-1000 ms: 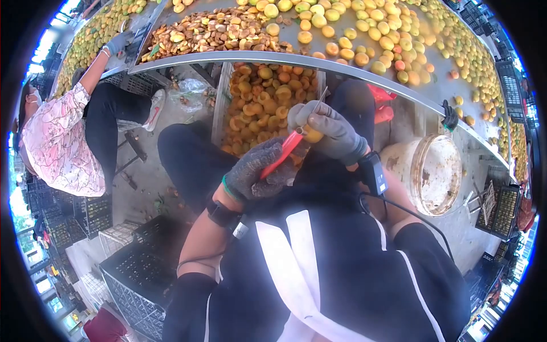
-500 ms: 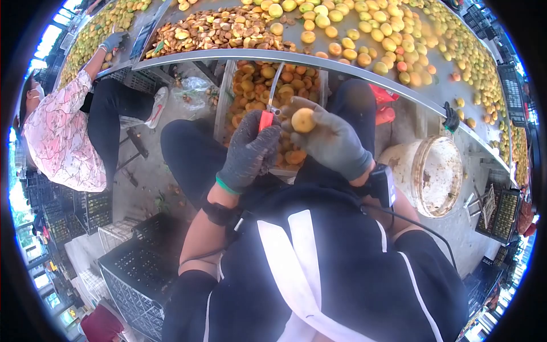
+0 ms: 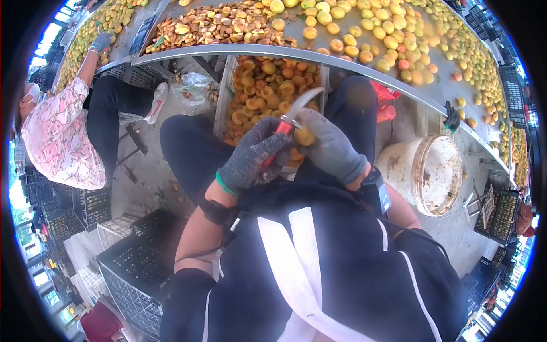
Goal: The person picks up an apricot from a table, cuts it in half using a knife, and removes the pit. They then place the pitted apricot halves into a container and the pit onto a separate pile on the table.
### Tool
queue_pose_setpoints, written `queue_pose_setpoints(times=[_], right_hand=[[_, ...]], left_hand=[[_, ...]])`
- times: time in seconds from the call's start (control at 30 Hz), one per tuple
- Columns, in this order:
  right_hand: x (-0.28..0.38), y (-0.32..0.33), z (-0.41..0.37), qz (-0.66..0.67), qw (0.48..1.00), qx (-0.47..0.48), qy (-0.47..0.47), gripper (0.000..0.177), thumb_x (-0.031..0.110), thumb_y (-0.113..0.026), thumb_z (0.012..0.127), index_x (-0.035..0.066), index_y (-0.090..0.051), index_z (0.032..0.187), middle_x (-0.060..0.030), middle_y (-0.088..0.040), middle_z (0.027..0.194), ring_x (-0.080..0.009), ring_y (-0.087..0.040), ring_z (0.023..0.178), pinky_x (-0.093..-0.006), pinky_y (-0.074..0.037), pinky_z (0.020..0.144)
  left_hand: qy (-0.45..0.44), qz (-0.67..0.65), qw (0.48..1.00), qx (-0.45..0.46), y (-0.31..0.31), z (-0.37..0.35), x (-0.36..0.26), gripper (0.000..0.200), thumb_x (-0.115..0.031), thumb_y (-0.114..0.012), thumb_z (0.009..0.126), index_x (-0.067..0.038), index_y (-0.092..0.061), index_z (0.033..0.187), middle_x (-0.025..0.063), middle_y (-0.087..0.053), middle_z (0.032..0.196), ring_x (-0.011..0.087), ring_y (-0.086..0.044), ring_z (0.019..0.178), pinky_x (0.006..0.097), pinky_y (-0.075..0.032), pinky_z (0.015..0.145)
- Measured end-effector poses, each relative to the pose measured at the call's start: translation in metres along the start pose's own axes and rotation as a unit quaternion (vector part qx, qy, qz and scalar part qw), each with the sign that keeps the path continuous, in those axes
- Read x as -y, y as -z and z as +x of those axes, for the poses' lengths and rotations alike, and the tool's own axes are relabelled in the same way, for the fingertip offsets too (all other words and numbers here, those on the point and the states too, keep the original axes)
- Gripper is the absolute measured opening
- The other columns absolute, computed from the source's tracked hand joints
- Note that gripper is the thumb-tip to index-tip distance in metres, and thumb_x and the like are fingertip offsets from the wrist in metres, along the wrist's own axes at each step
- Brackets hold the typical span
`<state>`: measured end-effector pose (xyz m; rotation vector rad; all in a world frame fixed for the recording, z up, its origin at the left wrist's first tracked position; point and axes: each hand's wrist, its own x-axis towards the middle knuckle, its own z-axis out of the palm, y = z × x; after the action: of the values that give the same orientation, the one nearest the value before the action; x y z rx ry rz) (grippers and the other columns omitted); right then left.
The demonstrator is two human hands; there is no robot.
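My left hand (image 3: 256,153), in a dark grey glove with a green cuff, is closed around the red handle (image 3: 284,126) of a curved-blade knife. The blade (image 3: 305,102) points up and to the right, beside the fingers of my other hand. My right hand (image 3: 335,145), also gloved in grey, grips a yellow-orange apricot (image 3: 304,137) close against the knife. Whether the edge is cutting into the fruit is hidden by the fingers. Just beyond both hands, between my knees, a pale crate (image 3: 221,105) holds many orange apricots (image 3: 268,91), several looking halved.
A metal table (image 3: 273,49) crosses ahead, bearing whole apricots (image 3: 393,43) and a heap of brownish pieces (image 3: 222,27). A stained white bucket (image 3: 419,174) stands right; a black crate (image 3: 137,262) is at lower left. Another person (image 3: 62,137) sits left, a gloved hand (image 3: 102,41) at the fruit.
My hands have come together. The knife has turned, its blade now slanting right and showing its broad side. The right fingers have closed more around the apricot, which has moved lower beside the knife.
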<state>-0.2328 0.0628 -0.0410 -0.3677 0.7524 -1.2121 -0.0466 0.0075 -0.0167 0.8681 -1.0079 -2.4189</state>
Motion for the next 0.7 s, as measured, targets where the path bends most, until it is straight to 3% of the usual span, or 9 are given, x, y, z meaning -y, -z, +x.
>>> queue_pose_setpoints(times=[0.07,0.13,0.17,0.2,0.23,0.27,0.33,0.57,0.7], right_hand=[[-0.002,-0.002,-0.001,0.065,0.998,0.007,-0.009,0.030,0.028,-0.049,0.101,0.007,-0.055,0.122,-0.0042,-0.060,0.107,-0.0134,-0.058,0.094,-0.0271,-0.047,0.082],[-0.003,-0.002,-0.001,0.141,0.990,-0.004,-0.006,0.035,0.029,-0.042,0.103,0.007,-0.049,0.130,-0.0071,-0.056,0.115,-0.0166,-0.057,0.099,-0.0309,-0.049,0.083],[-0.004,-0.001,-0.001,0.141,0.990,-0.004,-0.007,0.035,0.029,-0.042,0.103,0.007,-0.049,0.130,-0.0071,-0.056,0.115,-0.0166,-0.057,0.099,-0.0309,-0.049,0.083],[-0.004,-0.001,-0.002,0.129,0.992,0.002,0.005,0.036,0.030,-0.042,0.103,0.006,-0.048,0.130,-0.0078,-0.055,0.115,-0.0176,-0.057,0.101,-0.0330,-0.049,0.085],[-0.005,0.000,-0.003,0.117,0.993,0.007,0.015,0.037,0.030,-0.042,0.103,0.006,-0.047,0.130,-0.0085,-0.054,0.115,-0.0186,-0.056,0.102,-0.0350,-0.049,0.087],[-0.008,0.003,-0.002,0.117,0.993,0.007,0.015,0.037,0.030,-0.042,0.103,0.006,-0.047,0.130,-0.0085,-0.054,0.115,-0.0186,-0.056,0.102,-0.0350,-0.049,0.087],[-0.013,0.005,0.000,0.063,0.996,-0.009,0.063,0.034,0.027,-0.042,0.102,0.005,-0.047,0.127,-0.0091,-0.053,0.113,-0.0186,-0.055,0.104,-0.0358,-0.049,0.091],[-0.016,-0.012,-0.004,0.029,0.990,-0.015,0.136,0.027,0.021,-0.039,0.101,0.005,-0.047,0.121,-0.0083,-0.051,0.109,-0.0158,-0.053,0.101,-0.0315,-0.046,0.089],[-0.022,-0.008,-0.001,0.004,0.986,-0.028,0.167,0.025,0.019,-0.040,0.100,0.003,-0.047,0.118,-0.0088,-0.053,0.108,-0.0161,-0.053,0.103,-0.0310,-0.043,0.095]], left_hand=[[-0.011,-0.027,1.000,-0.003,0.002,0.002,0.002,0.030,-0.019,-0.063,0.093,-0.007,-0.053,0.118,0.0026,-0.056,0.071,0.0081,-0.051,0.047,0.0168,-0.036,0.040],[-0.077,0.100,0.989,-0.082,-0.001,0.004,0.001,0.029,-0.018,-0.064,0.093,-0.004,-0.054,0.116,0.0053,-0.058,0.073,0.0122,-0.056,0.052,0.0222,-0.042,0.045],[-0.077,0.100,0.989,-0.082,-0.001,0.005,0.003,0.029,-0.018,-0.064,0.093,-0.004,-0.054,0.116,0.0053,-0.058,0.073,0.0122,-0.056,0.052,0.0222,-0.042,0.045],[-0.180,0.293,0.933,-0.110,-0.001,0.006,0.006,0.030,-0.018,-0.064,0.093,-0.003,-0.054,0.116,0.0084,-0.059,0.076,0.0175,-0.060,0.059,0.0266,-0.045,0.051],[-0.273,0.471,0.828,-0.132,-0.001,0.006,0.008,0.032,-0.018,-0.064,0.092,-0.001,-0.054,0.117,0.0115,-0.061,0.078,0.0227,-0.064,0.065,0.0310,-0.049,0.057],[-0.272,0.471,0.829,-0.132,-0.004,0.005,0.009,0.032,-0.018,-0.064,0.092,-0.001,-0.054,0.117,0.0115,-0.061,0.078,0.0227,-0.064,0.065,0.0310,-0.049,0.057],[-0.264,0.506,0.811,-0.129,-0.010,0.002,0.010,0.035,-0.023,-0.063,0.092,0.001,-0.052,0.116,0.0239,-0.063,0.090,0.0413,-0.065,0.085,0.0430,-0.050,0.071],[-0.224,0.503,0.826,-0.123,-0.013,-0.003,0.010,0.038,-0.026,-0.063,0.091,0.002,-0.052,0.114,0.0274,-0.063,0.093,0.0442,-0.063,0.089,0.0452,-0.050,0.071],[-0.206,0.513,0.825,-0.118,-0.011,-0.001,0.013,0.038,-0.025,-0.062,0.092,0.003,-0.051,0.115,0.0280,-0.063,0.092,0.0447,-0.063,0.089,0.0453,-0.050,0.071]])
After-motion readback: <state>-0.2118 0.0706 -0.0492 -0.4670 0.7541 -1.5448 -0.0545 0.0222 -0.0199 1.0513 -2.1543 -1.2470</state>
